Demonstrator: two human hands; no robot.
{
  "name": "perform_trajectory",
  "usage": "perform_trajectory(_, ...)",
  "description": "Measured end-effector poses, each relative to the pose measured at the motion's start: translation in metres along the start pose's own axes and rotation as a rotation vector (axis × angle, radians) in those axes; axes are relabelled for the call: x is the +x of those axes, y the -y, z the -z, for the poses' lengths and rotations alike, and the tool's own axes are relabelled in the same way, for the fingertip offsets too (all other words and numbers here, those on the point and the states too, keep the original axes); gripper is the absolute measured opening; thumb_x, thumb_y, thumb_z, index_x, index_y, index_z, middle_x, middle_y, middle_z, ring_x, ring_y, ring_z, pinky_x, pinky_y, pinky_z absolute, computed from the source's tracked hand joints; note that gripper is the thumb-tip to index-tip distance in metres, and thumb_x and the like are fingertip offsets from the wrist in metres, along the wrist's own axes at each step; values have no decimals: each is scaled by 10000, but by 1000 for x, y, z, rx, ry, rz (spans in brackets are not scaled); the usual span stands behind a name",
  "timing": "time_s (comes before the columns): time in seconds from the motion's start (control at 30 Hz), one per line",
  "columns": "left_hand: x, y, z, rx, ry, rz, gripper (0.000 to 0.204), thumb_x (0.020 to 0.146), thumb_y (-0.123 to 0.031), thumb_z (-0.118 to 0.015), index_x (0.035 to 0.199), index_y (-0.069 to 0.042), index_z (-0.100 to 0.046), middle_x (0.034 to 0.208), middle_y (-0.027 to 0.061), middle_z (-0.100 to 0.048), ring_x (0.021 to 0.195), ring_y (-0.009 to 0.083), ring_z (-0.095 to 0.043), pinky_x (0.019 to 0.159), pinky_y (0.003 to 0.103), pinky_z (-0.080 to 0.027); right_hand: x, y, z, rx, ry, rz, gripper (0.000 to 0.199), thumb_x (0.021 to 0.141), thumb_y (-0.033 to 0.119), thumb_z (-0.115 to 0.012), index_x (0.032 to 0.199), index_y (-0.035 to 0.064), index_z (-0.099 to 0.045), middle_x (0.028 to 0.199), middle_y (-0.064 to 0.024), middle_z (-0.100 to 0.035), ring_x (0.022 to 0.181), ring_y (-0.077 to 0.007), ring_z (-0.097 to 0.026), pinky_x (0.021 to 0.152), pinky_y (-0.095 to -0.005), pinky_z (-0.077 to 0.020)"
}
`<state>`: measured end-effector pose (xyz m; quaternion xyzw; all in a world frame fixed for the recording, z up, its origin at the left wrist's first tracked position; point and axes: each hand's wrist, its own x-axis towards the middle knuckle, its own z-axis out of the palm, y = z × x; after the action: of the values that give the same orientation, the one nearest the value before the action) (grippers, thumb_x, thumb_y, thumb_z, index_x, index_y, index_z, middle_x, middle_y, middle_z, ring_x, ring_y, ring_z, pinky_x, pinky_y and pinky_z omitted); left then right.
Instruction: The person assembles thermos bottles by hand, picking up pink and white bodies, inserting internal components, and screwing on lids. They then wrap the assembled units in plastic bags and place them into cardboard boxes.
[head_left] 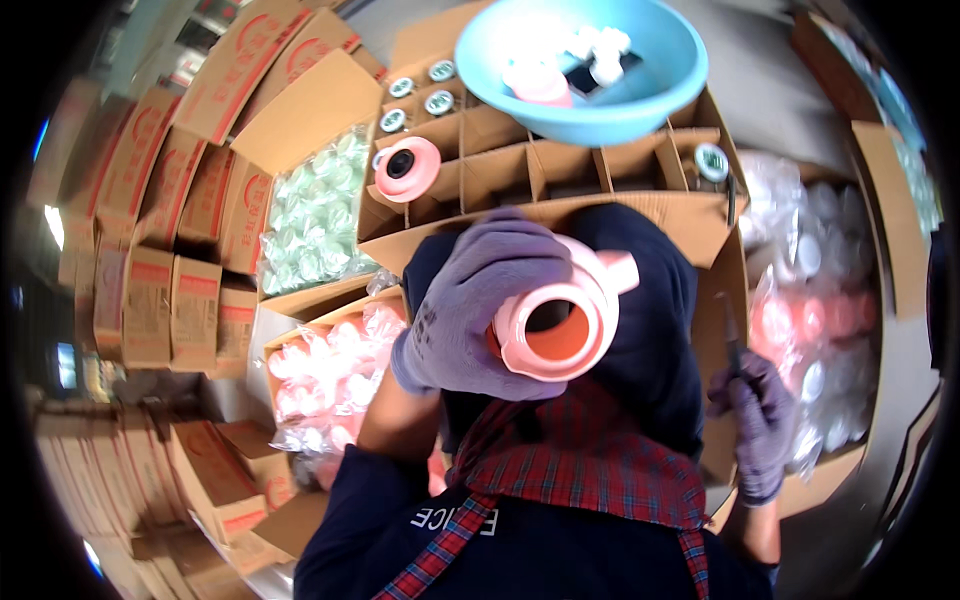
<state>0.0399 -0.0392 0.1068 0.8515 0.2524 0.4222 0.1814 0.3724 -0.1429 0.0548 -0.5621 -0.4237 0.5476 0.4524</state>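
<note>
My left hand (485,305), in a purple-grey knit glove, is wrapped round a pink jug body (606,290) above my lap. The jug is tilted so its round open mouth faces up, showing an orange-pink inside; a stub of handle juts to the right. On the right, my gloved right hand (762,425) is closed round a thin tool (731,328) with a dark handle and narrow metal shank; its exact kind is unclear. Ahead stands a cardboard carton (640,205) with dividers. A pink jug (408,170) with a black centre sits upright in its left side.
A light-blue basin (600,122) holding white and pink parts rests on the carton. Several silver-topped items (439,102) fill nearby cells. Bagged pale-green pieces (318,215) and pink pieces (335,375) lie left; a box of bagged pink and clear pieces (815,315) stands right. Cartons (147,300) are stacked far left.
</note>
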Motion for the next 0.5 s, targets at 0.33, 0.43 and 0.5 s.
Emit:
perform_trajectory(0.33,9,34,26,-507,288,-133,819,608,-347,-924,1256,43,-610,1215,182,-634,1089,344,-618,1049,508,-418,106,38,-38,-662,-136,882,320,865,-97,-623,1157,11,-695,935,-116,-623,876,-232,-612,797,-312,-495)
perform_trajectory(0.43,1,26,23,-413,193,-158,761,626,-341,-910,1233,14,-618,1201,167,-631,1060,334,-620,1035,491,-427,137,54,-63,-734,-147,1047,308,856,-92,-639,1142,9,-692,924,-117,-632,839,-246,-614,759,-334,-500)
perform_trajectory(0.5,9,-1,22,-141,217,-205,614,689,-309,-855,1181,-19,-632,1175,125,-625,1057,336,-606,1051,512,-426,165,63,-73,-847,-166,1091,288,865,-66,-642,1130,37,-689,928,-131,-633,820,-295,-629,746,-378,-510)
